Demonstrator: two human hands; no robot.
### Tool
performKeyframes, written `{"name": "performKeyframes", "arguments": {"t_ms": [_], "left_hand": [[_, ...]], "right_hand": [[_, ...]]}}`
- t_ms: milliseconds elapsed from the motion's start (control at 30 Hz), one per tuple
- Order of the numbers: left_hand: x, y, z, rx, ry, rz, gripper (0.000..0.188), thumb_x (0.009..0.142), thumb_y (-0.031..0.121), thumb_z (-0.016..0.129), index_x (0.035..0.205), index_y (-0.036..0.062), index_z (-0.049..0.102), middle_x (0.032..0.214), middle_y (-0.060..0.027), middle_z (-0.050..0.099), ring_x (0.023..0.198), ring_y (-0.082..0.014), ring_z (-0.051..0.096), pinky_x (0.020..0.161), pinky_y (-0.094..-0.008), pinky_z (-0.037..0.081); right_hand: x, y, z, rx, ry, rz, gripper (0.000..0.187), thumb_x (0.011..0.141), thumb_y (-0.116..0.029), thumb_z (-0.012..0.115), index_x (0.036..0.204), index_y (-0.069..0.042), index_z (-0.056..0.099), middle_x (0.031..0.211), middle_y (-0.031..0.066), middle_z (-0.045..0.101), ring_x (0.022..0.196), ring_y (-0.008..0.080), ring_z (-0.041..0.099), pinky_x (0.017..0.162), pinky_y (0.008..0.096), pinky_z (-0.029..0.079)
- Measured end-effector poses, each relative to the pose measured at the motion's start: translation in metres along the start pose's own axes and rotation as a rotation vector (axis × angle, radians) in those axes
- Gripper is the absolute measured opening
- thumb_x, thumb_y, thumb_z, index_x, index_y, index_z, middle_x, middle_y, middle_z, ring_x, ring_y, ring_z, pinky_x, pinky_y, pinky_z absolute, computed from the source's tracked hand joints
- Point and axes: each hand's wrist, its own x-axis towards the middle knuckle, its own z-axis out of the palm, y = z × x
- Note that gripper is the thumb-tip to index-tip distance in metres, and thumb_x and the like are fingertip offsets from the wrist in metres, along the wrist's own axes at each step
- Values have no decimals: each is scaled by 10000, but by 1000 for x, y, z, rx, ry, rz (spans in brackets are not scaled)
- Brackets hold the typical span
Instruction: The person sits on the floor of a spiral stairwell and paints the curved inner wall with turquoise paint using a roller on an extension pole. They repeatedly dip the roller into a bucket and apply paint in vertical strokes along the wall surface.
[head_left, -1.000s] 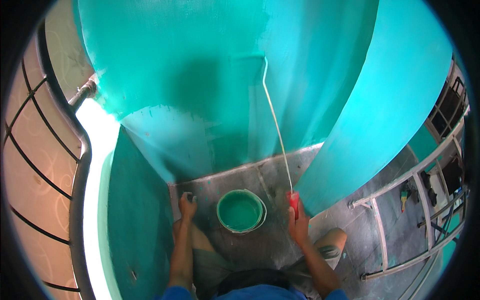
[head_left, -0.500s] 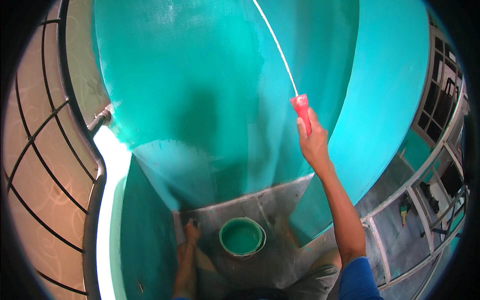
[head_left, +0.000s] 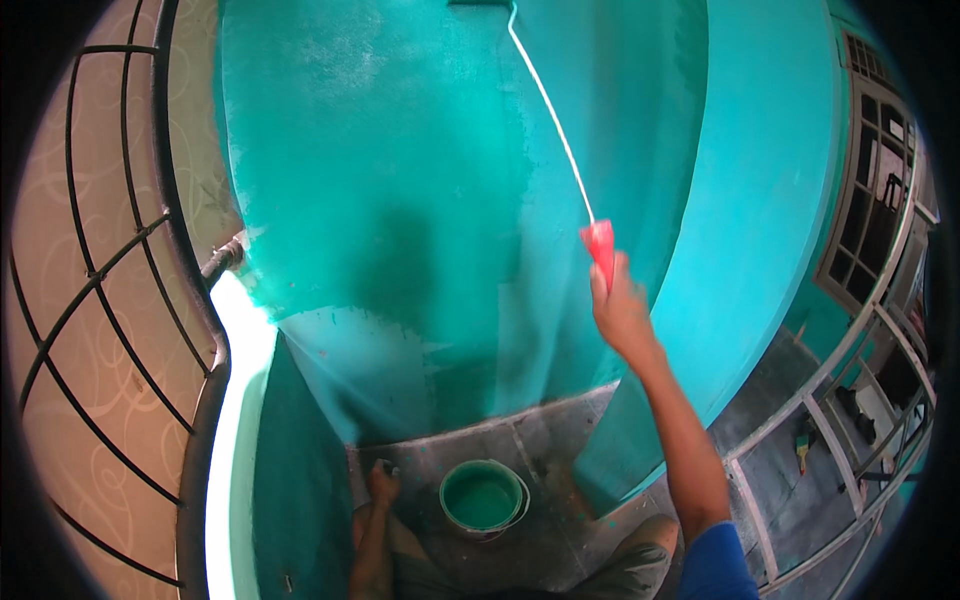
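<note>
My right hand [head_left: 626, 318] is closed around the red handle of a paint roller [head_left: 556, 122], arm stretched out ahead. Its thin white rod runs up to the roller head, a strip of which shows at the top edge against the green wall [head_left: 400, 180]. Wet-looking darker green covers much of that wall, with a lighter patch [head_left: 350, 350] low down. Near the floor by the left side wall, my left hand [head_left: 383, 484] is curled; what it holds, if anything, is too small to name. Between my legs stands a white bucket [head_left: 447, 512] of green paint.
Black metal bars [head_left: 215, 370] curve along the left, beside a low green wall [head_left: 295, 480]. A turquoise pillar [head_left: 770, 200] rises on the right. Beyond it are a metal-framed ladder [head_left: 760, 520], a paintbrush [head_left: 802, 450] on the floor and a paned window [head_left: 866, 190].
The view has tilted up slightly, so the scene sits lower and part of the roller head now shows at the top. My right hand keeps its grip; the left stays by the side wall.
</note>
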Motion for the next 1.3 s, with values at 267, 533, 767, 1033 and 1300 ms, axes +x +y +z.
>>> {"name": "performKeyframes", "arguments": {"t_ms": [267, 533, 767, 1033, 1300], "left_hand": [[1, -11, 7, -19, 61, 122, 208, 725, 88, 657, 894, 5, 568, 822, -185, 619, 806, -349, 612, 720, -405, 476], [-3, -14, 2, -39, 122, 176, 228, 735, 91, 653, 927, 0, 571, 849, -186, 614, 827, -348, 606, 736, -396, 472], [-5, 18, 3, -94, 106, 100, 228, 766, 107, 653, 969, 23, 590, 899, -168, 634, 864, -318, 618, 758, -369, 476], [-9, 158, 16, -558, -189, 211, 248, 884, 163, 543, 1088, 26, 577, 1010, -126, 619, 876, -208, 614, 782, -321, 486], [-80, 243, 57, -1130, -764, -242, 289, 954, 202, 466, 1174, 17, 496, 1097, -108, 602, 905, -219, 629, 754, -309, 496]], "right_hand": [[-52, 1, 30, -26, -122, 135, 337, 910, -266, 494, 1072, 6, 379, 681, 293, 575, 646, 487, 563, 558, 543, 456], [-206, 33, 44, -39, -244, 288, 409, 908, -248, 505, 1162, 56, 404, 680, 297, 574, 615, 485, 571, 492, 525, 453], [-137, -1, 45, 71, -236, 250, 354, 913, -251, 499, 1109, 14, 371, 642, 287, 572, 613, 480, 576, 498, 528, 454], [-321, 14, 58, -64, -470, 416, 388, 900, -257, 517, 1141, 15, 382, 663, 285, 577, 618, 464, 583, 503, 507, 460], [-385, -20, -54, 25, -860, 762, 395, 860, -183, 558, 1161, 32, 419, 867, 319, 573, 833, 481, 568, 705, 509, 445]]}}
